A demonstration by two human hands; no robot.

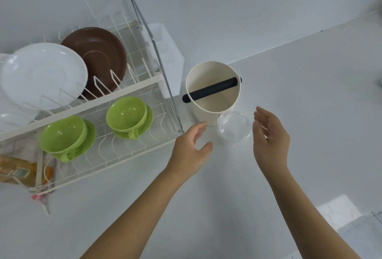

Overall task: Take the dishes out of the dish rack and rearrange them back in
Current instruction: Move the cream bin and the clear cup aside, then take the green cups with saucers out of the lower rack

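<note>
A white two-tier dish rack (128, 87) stands at the left. Its upper tier holds a white plate (41, 75) and a brown plate (99, 56) on edge. On the lower tier sit two green cups on green saucers, one at the left (64, 134) and one at the right (128, 114). A clear glass bowl (234, 129) rests on the counter right of the rack. My left hand (190, 151) is open just left of the bowl, my right hand (270, 141) open just right of it. Neither touches it.
A cream round container (213, 112) with a black bar across its top stands right behind the glass bowl. A white plastic holder (167, 52) hangs on the rack's right side. A packet and cloth (20, 170) lie under the rack at the far left.
</note>
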